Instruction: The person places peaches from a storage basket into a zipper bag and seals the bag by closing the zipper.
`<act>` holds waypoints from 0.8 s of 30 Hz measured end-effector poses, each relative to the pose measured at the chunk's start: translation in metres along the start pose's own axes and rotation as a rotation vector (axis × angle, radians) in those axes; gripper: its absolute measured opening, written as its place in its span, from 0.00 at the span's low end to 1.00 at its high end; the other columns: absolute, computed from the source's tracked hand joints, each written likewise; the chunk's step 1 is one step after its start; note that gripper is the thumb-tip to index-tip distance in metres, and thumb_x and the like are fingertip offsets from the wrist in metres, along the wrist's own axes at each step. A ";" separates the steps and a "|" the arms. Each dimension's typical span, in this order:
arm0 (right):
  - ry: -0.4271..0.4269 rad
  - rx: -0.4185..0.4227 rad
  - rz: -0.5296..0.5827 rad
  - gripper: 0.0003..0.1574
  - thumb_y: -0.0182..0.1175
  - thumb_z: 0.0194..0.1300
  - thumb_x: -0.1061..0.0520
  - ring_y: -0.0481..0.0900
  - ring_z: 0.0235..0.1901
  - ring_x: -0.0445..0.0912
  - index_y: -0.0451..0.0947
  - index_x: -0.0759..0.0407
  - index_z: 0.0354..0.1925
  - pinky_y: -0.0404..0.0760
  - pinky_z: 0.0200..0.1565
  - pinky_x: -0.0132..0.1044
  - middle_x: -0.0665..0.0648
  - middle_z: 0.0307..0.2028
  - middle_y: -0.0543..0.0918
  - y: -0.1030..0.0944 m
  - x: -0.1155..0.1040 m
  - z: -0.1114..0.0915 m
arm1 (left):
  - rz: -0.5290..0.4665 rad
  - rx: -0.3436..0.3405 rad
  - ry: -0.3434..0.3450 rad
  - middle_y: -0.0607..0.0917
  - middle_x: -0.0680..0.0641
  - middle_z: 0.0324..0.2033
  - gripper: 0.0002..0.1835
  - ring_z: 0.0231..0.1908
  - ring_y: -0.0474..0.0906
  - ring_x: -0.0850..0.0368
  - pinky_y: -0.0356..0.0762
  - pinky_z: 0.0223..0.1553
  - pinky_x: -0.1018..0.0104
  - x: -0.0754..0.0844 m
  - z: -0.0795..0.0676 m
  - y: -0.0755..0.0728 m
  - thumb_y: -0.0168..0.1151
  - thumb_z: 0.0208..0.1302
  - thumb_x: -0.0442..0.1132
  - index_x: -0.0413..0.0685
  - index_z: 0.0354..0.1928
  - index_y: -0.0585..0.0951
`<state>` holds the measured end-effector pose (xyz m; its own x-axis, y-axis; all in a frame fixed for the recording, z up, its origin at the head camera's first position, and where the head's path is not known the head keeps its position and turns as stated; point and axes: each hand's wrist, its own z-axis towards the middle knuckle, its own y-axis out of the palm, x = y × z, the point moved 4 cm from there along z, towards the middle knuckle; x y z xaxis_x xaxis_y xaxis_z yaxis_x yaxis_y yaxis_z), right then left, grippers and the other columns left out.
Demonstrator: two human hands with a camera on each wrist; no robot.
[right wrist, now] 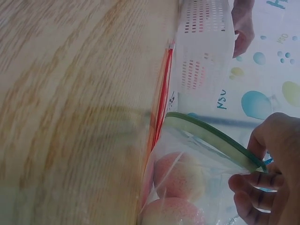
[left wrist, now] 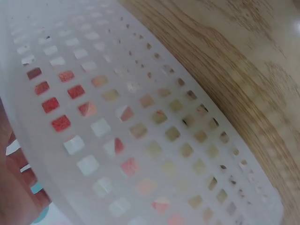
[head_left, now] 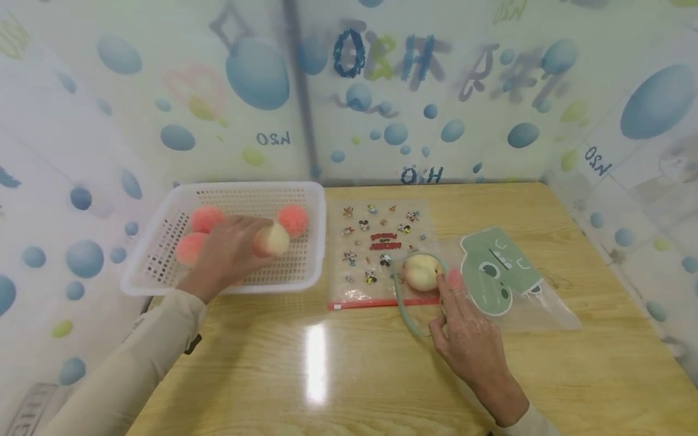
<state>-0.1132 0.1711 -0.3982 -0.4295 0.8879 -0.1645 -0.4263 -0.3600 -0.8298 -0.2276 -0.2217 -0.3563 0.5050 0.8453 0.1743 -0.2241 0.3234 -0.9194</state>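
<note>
My left hand (head_left: 229, 251) grips a pale yellow and pink peach (head_left: 274, 240) over the white slotted basket (head_left: 322, 242). Redder peaches (head_left: 294, 220) sit inside around it; through the slots in the left wrist view, red and pale fruit (left wrist: 61, 123) shows. With my right hand (head_left: 471, 339) I pinch the green zip rim (right wrist: 220, 139) of a clear bag printed with a green cartoon face (head_left: 498, 266). That rim stands apart as a loop. Inside the bag lie peaches, one pale (head_left: 422, 272) by the mouth and others pinker (right wrist: 178, 176) in the right wrist view.
Flat on the wooden table (head_left: 262, 363), a clear bag with cartoon figures (head_left: 382, 233) and a red zip (head_left: 360, 304) lies between the basket and the green-rimmed bag, which partly overlaps it. A patterned curtain (head_left: 360, 121) encloses the table's back and sides.
</note>
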 end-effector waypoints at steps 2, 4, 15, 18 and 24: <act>0.000 0.001 -0.002 0.44 0.50 0.47 0.57 0.66 0.22 0.47 0.58 0.61 0.65 0.65 0.14 0.37 0.58 0.33 0.75 0.000 0.000 0.001 | -0.004 0.015 0.008 0.79 0.47 0.48 0.34 0.49 0.69 0.47 0.63 0.50 0.51 0.005 0.000 -0.001 0.72 0.41 0.51 0.48 0.53 0.75; -0.001 0.001 -0.002 0.44 0.50 0.47 0.57 0.67 0.22 0.47 0.58 0.61 0.65 0.66 0.14 0.38 0.58 0.33 0.76 0.000 0.000 0.001 | -0.005 0.042 0.024 0.78 0.46 0.48 0.34 0.48 0.69 0.47 0.64 0.49 0.51 0.009 0.000 -0.001 0.72 0.40 0.51 0.47 0.53 0.75; -0.004 0.020 -0.002 0.43 0.49 0.48 0.56 0.72 0.25 0.49 0.59 0.59 0.65 0.66 0.11 0.38 0.59 0.39 0.78 -0.002 0.001 -0.003 | 0.013 0.148 0.093 0.77 0.48 0.49 0.37 0.48 0.70 0.49 0.70 0.44 0.52 0.032 -0.003 0.001 0.71 0.37 0.56 0.49 0.53 0.75; -0.007 0.017 0.006 0.43 0.49 0.47 0.56 0.68 0.22 0.47 0.58 0.59 0.66 0.63 0.10 0.34 0.60 0.40 0.78 -0.001 0.000 -0.004 | 0.007 0.178 0.115 0.77 0.47 0.48 0.37 0.47 0.70 0.49 0.70 0.44 0.53 0.037 -0.003 0.000 0.71 0.36 0.56 0.47 0.52 0.75; -0.002 0.031 0.002 0.43 0.49 0.47 0.56 0.68 0.22 0.48 0.59 0.59 0.65 0.65 0.10 0.37 0.62 0.43 0.77 0.000 -0.001 -0.003 | -0.003 0.273 0.185 0.78 0.47 0.46 0.36 0.45 0.70 0.50 0.71 0.42 0.55 0.050 0.000 -0.002 0.70 0.35 0.56 0.45 0.49 0.76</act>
<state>-0.1106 0.1712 -0.3992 -0.4324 0.8864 -0.1653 -0.4501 -0.3711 -0.8123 -0.2020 -0.1796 -0.3453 0.6435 0.7605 0.0864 -0.4249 0.4488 -0.7861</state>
